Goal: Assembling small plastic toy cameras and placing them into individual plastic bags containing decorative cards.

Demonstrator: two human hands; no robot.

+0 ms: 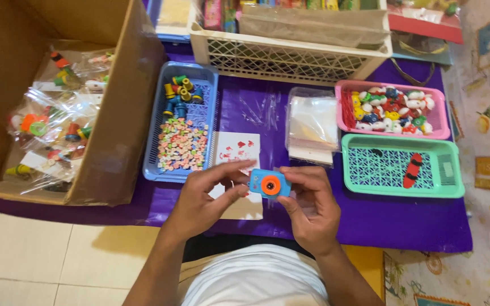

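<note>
Small blue toy camera (269, 184) with an orange round lens, held up over the near edge of the purple table cover (404, 218). Left hand (202, 201) pinches its left end between thumb and fingertips; right hand (312, 207) grips the right end, fingers curled over the top, thumb beneath.

Under the hands: a white card (238, 148) with red shapes, lying flat. A strip of bare purple runs along the near edge, right of the hands. Pale floor tiles (35, 255) lie left of the cover.

Left: blue tray (155, 122) of tiny coloured bits and small toys. Past it, an open cardboard box (117, 141) with clear bagged toys.

Middle, just behind the card: stack of clear plastic bags (312, 124).

Right: green tray (449, 167) holding one red piece; pink tray (439, 116) behind it, full of small mixed toys. White lattice basket (284, 56) along the far edge.
</note>
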